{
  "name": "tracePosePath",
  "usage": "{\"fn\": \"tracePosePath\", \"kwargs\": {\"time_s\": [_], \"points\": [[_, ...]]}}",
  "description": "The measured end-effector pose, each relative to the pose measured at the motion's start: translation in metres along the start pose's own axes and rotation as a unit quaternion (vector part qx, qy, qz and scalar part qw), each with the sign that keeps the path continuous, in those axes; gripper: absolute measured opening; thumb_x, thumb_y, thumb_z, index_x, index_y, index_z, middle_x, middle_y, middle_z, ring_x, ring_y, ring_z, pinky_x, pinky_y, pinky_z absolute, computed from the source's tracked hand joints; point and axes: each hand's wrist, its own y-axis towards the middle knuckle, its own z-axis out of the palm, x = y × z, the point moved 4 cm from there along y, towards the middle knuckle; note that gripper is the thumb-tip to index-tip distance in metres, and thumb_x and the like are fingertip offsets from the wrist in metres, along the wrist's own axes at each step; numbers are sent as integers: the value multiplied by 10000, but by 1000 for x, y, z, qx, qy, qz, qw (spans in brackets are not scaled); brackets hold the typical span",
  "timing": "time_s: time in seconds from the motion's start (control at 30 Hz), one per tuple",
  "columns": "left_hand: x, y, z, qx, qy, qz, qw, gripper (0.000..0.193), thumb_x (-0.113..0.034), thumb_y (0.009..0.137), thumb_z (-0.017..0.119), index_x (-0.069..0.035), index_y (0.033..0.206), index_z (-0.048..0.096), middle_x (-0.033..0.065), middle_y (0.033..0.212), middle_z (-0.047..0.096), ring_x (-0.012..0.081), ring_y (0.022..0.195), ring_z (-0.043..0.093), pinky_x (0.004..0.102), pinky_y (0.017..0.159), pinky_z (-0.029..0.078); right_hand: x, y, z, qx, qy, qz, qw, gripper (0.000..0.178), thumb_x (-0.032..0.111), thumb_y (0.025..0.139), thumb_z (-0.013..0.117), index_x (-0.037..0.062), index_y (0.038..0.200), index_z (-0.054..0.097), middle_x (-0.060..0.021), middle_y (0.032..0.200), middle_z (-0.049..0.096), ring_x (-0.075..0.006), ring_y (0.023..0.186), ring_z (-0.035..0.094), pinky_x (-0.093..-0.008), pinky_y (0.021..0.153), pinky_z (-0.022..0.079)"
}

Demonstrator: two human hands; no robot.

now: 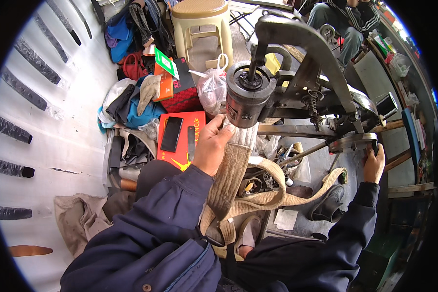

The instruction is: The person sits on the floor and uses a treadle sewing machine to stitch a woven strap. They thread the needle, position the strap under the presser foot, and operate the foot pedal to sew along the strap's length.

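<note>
A dark metal hand-cranked sewing machine (pixel 304 58) stands in front of me, its round cylinder-like head (pixel 248 100) at the near left. My left hand (pixel 211 147) is closed on the edge of a thick, dirty, off-white webbing strap (pixel 234 163), right below that head. The strap hangs toward my lap and loops to the right, ending in a loose coil near a dark shoe (pixel 328 203). At the machine's right side my right hand (pixel 374 164) has its fingers around the rim of a metal wheel (pixel 351 142). Where the strap passes under the head is hidden.
Left of the machine, a black phone (pixel 172 135) lies on a red box (pixel 199 121). Piled clothes (pixel 131 104), a glove (pixel 149 92) and a plastic bag (pixel 213 90) sit beyond. A beige stool (pixel 202 24) stands at the back. Another person (pixel 343 29) sits at far right.
</note>
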Motion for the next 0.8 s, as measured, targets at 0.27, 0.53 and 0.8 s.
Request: {"fn": "tracePosePath", "kwargs": {"time_s": [0.27, 0.53, 0.8], "points": [[-3, 0, 2, -2, -16, -3, 1000, 302, -66, 992, 529, 15, 1275, 598, 27, 1196, 652, 69, 1069, 556, 251, 969, 417, -89, -34, 72, 157, -21, 167, 973, 218, 245, 977, 641, 39, 1006, 574, -45, 638, 532, -135, 463, 499, -331, 428, 437], [-4, 2, 4, -11, 29, 28, 999, 300, -60, 979, 511, 11, 1255, 605, 21, 1174, 654, 66, 1043, 547, 253, 947, 420, 41, -41, 41, 144, 95, 1, 985, 170, 174, 1002, 594, 10, 1038, 624, -2, 691, 557, -77, 558, 491, -250, 490, 408], [-1, -4, -2, -9, 46, -7, 999, 279, -151, 1011, 526, -6, 1237, 599, 6, 1146, 636, 73, 1050, 541, 261, 953, 409, -26, 3, 3, -69, -140, 15, 988, 271, 273, 989, 608, 38, 899, 508, -91, 641, 518, -191, 528, 536, -373, 526, 413]]}}
